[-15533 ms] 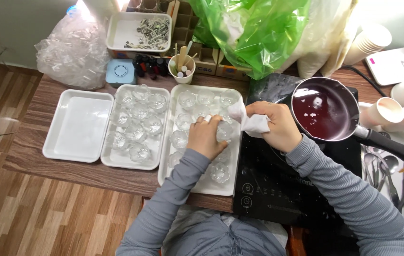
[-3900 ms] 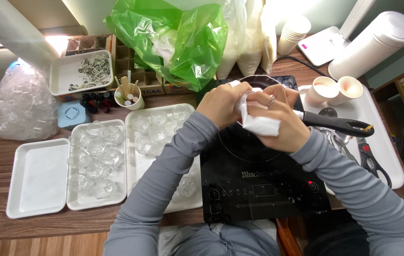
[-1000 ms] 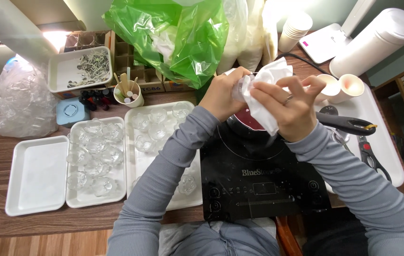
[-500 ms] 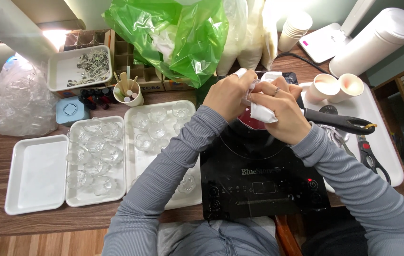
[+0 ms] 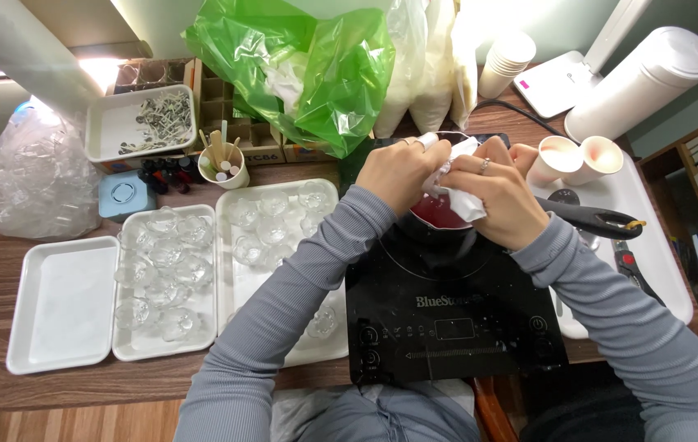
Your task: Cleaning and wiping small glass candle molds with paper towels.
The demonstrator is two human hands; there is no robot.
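Observation:
Both my hands are raised over a small black pot (image 5: 439, 219) of dark red liquid that sits on a black induction cooker (image 5: 447, 319). My left hand (image 5: 402, 172) and my right hand (image 5: 500, 196) together squeeze a crumpled white paper towel (image 5: 457, 192) just above the pot. The pot's black handle (image 5: 598, 219) sticks out to the right, under my right forearm. Whether something small is wrapped inside the towel is hidden.
Left of the cooker lie three white trays: one bare (image 5: 62, 303), two with several clear glass cups (image 5: 164, 282). A green plastic bag (image 5: 308, 69), a cup of wooden sticks (image 5: 222, 168), a wick tray (image 5: 140, 123), paper cups (image 5: 574, 157) and a white tray with tools (image 5: 652, 245) surround them.
The towel, held spread open higher up a second ago, is now bunched small between both hands, lower over the pot.

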